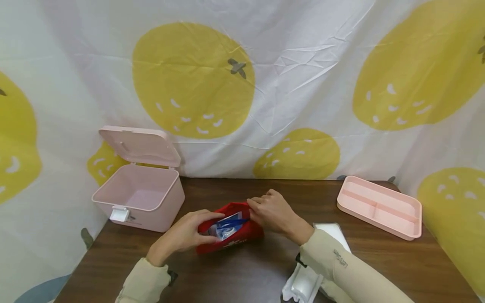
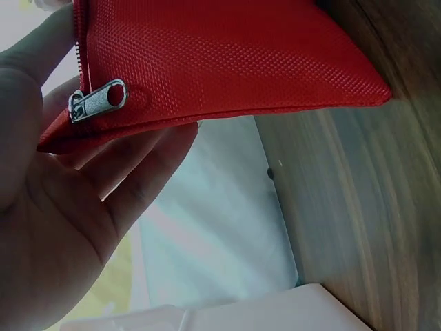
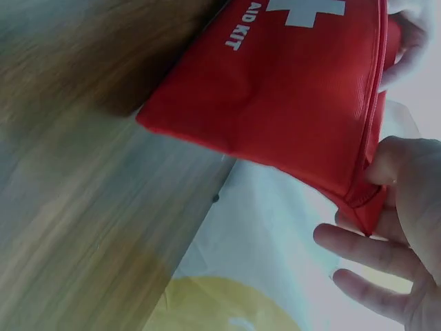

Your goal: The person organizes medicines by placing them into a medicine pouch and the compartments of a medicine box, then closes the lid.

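Note:
A red first aid kit pouch (image 1: 251, 234) is held with its top unzipped, and clear plastic packets with blue parts (image 1: 228, 227) show inside. My left hand (image 1: 185, 232) grips the pouch's left end between thumb and fingers. In the left wrist view, the metal zipper pull (image 2: 98, 102) hangs at that end. At the opposite end, my right hand (image 1: 275, 215) pinches the top corner with thumb and forefinger. The other fingers spread below that corner in the right wrist view. White "AID KIT" lettering (image 3: 242, 26) and a white cross (image 3: 305, 9) mark the pouch's front.
A pink box (image 1: 166, 210) with its lid (image 1: 140, 145) raised stands at the left. A pink divided tray (image 1: 379, 216) lies at the right back. White objects (image 1: 303, 282) lie partly hidden beneath my right forearm. A fruit-print cloth (image 1: 303, 105) hangs behind the wooden table (image 1: 212, 277).

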